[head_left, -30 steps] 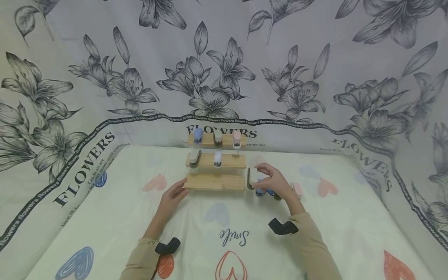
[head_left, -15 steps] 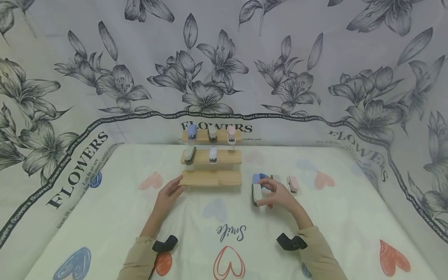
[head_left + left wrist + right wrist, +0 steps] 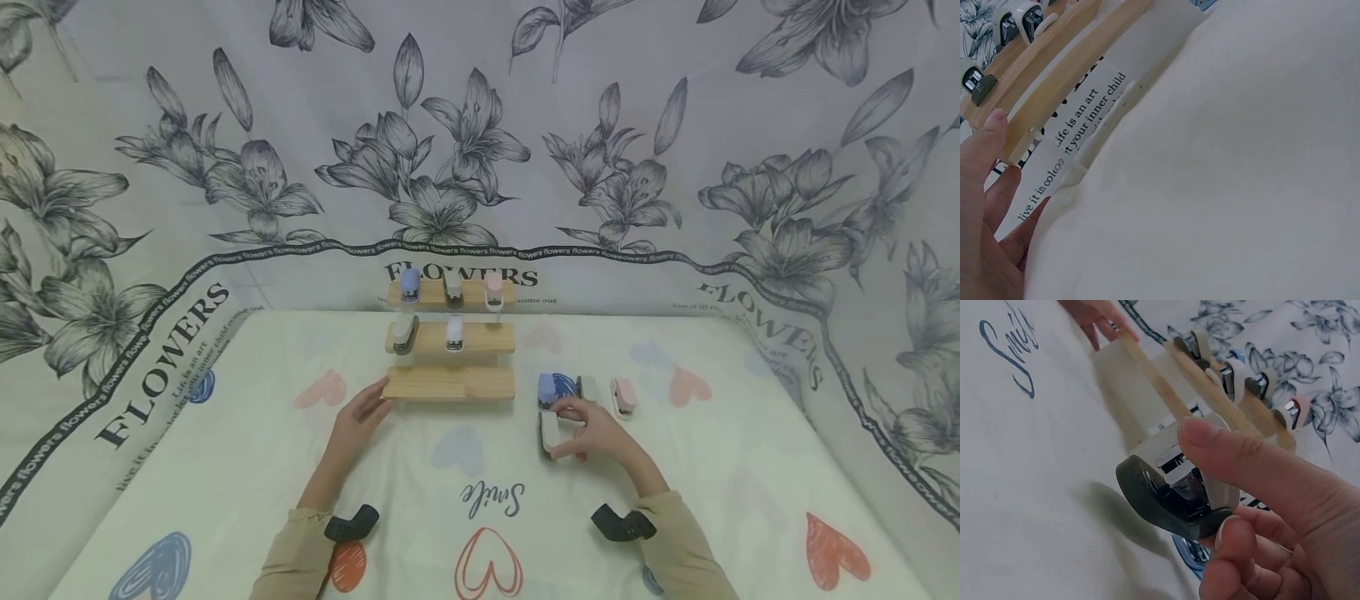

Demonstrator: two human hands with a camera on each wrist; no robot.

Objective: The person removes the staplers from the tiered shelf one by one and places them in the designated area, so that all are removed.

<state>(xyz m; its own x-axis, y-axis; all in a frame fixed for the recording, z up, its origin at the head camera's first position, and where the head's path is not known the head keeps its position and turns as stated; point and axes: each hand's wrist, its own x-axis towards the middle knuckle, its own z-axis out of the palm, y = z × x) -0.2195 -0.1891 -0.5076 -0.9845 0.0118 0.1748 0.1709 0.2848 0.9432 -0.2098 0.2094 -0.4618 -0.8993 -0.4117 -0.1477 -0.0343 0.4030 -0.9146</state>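
Note:
My right hand [image 3: 600, 437] pinches a mini stapler [image 3: 1175, 494] with a cream top and dark green base, thumb on top and fingers beneath. It is held over the cloth, to the right of a three-tier wooden shelf [image 3: 450, 385]. At the lowest board's left end is my left hand [image 3: 358, 421]; in the left wrist view its thumb lies above the board end and a finger below. The middle board carries a greyish stapler [image 3: 405, 333] and a white stapler [image 3: 454, 332]. Above them stand a blue stapler [image 3: 409, 285], a cream stapler [image 3: 453, 288] and a pink stapler [image 3: 493, 288].
Right of the shelf, on the cloth [image 3: 465, 450], lie a blue stapler [image 3: 547, 392], a pale stapler [image 3: 587, 388] partly behind my right hand, and a pink stapler [image 3: 623, 397]. A flower-printed curtain [image 3: 480, 192] rises behind the shelf.
My right hand has brought the cream stapler from beside the shelf's lowest board nearer to me, uncovering the blue stapler. My left hand stays at the board end. The head view has shifted slightly.

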